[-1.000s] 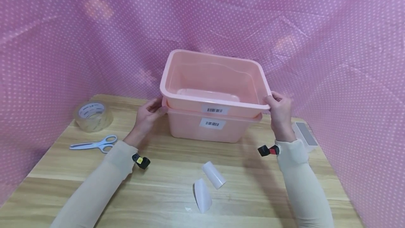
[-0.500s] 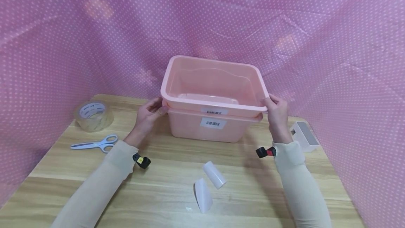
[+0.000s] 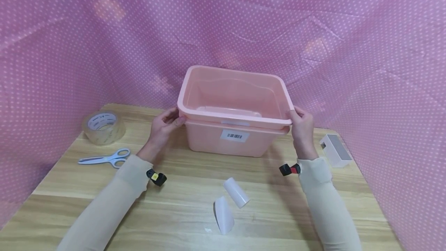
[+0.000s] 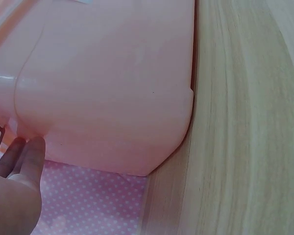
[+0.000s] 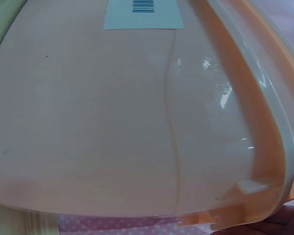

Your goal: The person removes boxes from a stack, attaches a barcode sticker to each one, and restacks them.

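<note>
Two pink plastic storage bins are nested on the wooden table. The upper bin [image 3: 230, 115] sits most of the way inside the lower bin [image 3: 205, 138], whose front carries a white barcode label [image 3: 234, 135]. My left hand [image 3: 163, 128] holds the lower bin at its left rim, thumb at the front corner; in the left wrist view its fingers [image 4: 35, 159] bend against the bin's end. At the upper bin's right front corner, my right hand [image 3: 302, 131] pinches the rim. In the right wrist view only a little of that hand [image 5: 274, 223] shows, under the rim.
To the left lie a roll of clear tape [image 3: 104, 128] and light-blue scissors [image 3: 106, 159]. Two curled white paper pieces, a tube-shaped one [image 3: 236, 193] and a bent one [image 3: 224, 216], lie in front. A white-and-grey box [image 3: 336, 150] stands right. Pink dotted cloth [image 3: 223, 18] hangs behind.
The upper bin has sunk deeper into the lower one, and its own label is now mostly covered. My right hand has come down and slightly left with it. My left hand stays put.
</note>
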{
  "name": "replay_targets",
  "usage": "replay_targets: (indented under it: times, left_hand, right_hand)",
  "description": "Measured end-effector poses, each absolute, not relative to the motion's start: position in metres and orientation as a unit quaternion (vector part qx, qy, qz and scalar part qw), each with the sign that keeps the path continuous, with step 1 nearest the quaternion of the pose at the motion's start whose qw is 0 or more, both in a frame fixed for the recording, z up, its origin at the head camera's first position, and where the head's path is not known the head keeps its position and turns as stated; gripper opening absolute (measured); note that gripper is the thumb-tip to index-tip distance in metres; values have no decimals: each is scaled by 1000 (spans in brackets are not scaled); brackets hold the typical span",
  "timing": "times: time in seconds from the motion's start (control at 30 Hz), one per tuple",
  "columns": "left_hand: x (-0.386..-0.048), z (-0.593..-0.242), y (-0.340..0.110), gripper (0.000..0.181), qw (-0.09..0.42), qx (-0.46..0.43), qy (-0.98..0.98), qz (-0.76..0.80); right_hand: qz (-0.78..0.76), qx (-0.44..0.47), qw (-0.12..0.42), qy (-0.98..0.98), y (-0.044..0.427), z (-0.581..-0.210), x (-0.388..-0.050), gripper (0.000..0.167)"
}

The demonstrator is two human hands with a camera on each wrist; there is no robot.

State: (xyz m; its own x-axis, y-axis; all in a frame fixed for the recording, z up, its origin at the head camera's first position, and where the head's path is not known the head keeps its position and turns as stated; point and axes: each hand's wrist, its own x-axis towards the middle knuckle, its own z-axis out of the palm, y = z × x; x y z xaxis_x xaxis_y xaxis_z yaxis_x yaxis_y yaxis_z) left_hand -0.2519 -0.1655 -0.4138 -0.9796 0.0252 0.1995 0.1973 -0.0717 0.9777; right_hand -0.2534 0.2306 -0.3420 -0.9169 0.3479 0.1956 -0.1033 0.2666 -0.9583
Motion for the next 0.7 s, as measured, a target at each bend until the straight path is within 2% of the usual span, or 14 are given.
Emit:
replay_targets:
  times: [0.7]
  left_hand:
    - [-250,-415,-166,52,62,-91,-662,-742]
  right_hand:
    - [592,-91,164,-784,230,-357,-251,39]
